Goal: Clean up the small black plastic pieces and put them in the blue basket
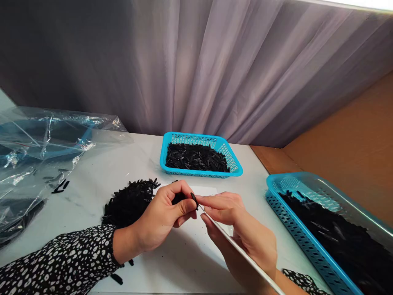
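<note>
My left hand (162,215) is closed on a small black strip-like piece (193,197), pinched between thumb and forefinger. Fingers of my right hand (245,223) wrap round a long, thin, pale rod-like tool (242,252). The tool's tip meets or nearly meets the black piece; its exact kind cannot be made out. More dark material shows behind my left fingers, partly hidden. Just beyond my left hand lies a heap of black strips (127,205) on the white table (184,262). A white sheet (205,191) lies partly under both hands.
At the back stands a blue perforated basket (236,168) with black strips. A larger blue basket (294,233) on the right holds more, beside a brown board (346,123). Clear plastic bags (46,151) cover the left side. A grey curtain (215,69) hangs behind.
</note>
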A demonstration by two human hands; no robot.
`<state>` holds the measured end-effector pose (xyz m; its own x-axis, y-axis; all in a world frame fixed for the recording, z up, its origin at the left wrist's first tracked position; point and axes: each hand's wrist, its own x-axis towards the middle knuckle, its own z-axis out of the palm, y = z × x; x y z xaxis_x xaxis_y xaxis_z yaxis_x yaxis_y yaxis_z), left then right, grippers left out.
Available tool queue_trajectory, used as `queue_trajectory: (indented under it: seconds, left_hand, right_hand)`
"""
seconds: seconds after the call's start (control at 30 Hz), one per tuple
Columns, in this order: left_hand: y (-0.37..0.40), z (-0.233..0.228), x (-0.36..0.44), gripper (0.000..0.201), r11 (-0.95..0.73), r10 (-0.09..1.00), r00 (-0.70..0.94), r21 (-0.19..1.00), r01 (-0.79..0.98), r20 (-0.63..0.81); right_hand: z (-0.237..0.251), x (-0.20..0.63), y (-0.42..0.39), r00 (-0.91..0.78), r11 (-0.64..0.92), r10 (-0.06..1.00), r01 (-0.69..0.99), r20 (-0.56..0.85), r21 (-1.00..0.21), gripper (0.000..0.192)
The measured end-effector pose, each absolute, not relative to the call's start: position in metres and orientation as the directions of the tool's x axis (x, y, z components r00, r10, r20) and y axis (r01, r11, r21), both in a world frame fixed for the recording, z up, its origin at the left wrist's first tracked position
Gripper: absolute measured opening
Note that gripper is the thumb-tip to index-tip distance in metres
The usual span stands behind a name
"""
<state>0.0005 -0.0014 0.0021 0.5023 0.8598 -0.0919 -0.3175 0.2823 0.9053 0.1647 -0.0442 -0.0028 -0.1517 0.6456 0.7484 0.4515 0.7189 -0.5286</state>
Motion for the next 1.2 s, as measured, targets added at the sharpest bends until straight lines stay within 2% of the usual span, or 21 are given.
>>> queue_trajectory:
  seconds: [0.07,0.23,0.3,0.4,0.47,0.57,0.73,0.8,0.93,1.07,1.13,1.2]
  left_hand:
    - [-0.003,0.002,0.001,0.038,0.266,0.866,0.494,0.912,-0.313,-0.083]
    - [-0.009,0.006,0.003,0.037,0.287,0.872,0.478,0.905,-0.314,-0.111]
    - [-0.010,0.008,0.004,0.038,0.323,0.860,0.493,0.889,-0.326,-0.132]
    - [-0.009,0.011,0.004,0.039,0.395,0.835,0.518,0.856,-0.333,-0.184]
    - [-0.008,0.012,0.003,0.040,0.428,0.829,0.515,0.841,-0.332,-0.218]
    - [-0.006,0.011,0.002,0.042,0.454,0.821,0.514,0.831,-0.321,-0.250]
    - [-0.004,0.009,0.001,0.043,0.454,0.817,0.518,0.835,-0.310,-0.252]
    - [-0.003,0.008,0.001,0.044,0.440,0.826,0.507,0.844,-0.305,-0.247]
    - [-0.002,0.007,0.002,0.042,0.418,0.830,0.508,0.861,-0.290,-0.232]
    - [-0.002,0.002,0.003,0.040,0.359,0.816,0.551,0.901,-0.245,-0.175]
    - [-0.002,0.000,0.003,0.038,0.331,0.805,0.569,0.923,-0.197,-0.167]
    - [-0.001,-0.001,0.003,0.035,0.322,0.797,0.575,0.935,-0.151,-0.182]
  right_hand:
    - [-0.003,0.165,-0.044,-0.180,0.728,0.612,0.508,0.770,-0.460,0.022]
    - [0.001,0.166,-0.043,-0.288,0.756,0.432,0.632,0.854,-0.170,0.020]
    - [0.003,0.167,-0.044,-0.330,0.765,0.409,0.632,0.851,-0.122,0.023]
    - [0.003,0.170,-0.043,-0.341,0.778,0.401,0.616,0.850,-0.119,0.021]
    - [0.000,0.171,-0.041,-0.275,0.752,0.431,0.635,0.859,-0.174,0.022]
    - [-0.004,0.172,-0.037,-0.116,0.686,0.532,0.641,0.839,-0.346,0.022]
    - [-0.006,0.175,-0.033,0.129,0.496,0.738,0.563,0.663,-0.661,0.001]
    - [-0.008,0.177,-0.033,0.179,0.423,0.796,0.519,0.578,-0.743,0.009]
    - [-0.012,0.177,-0.033,0.072,0.407,0.882,0.381,0.466,-0.830,0.027]
    - [-0.005,0.168,-0.032,-0.099,0.437,0.899,0.283,0.427,-0.854,0.021]
    - [-0.003,0.164,-0.030,-0.134,0.354,0.932,0.155,0.336,-0.922,0.014]
    - [-0.004,0.163,-0.029,-0.133,0.212,0.969,0.009,0.209,-0.977,0.017]
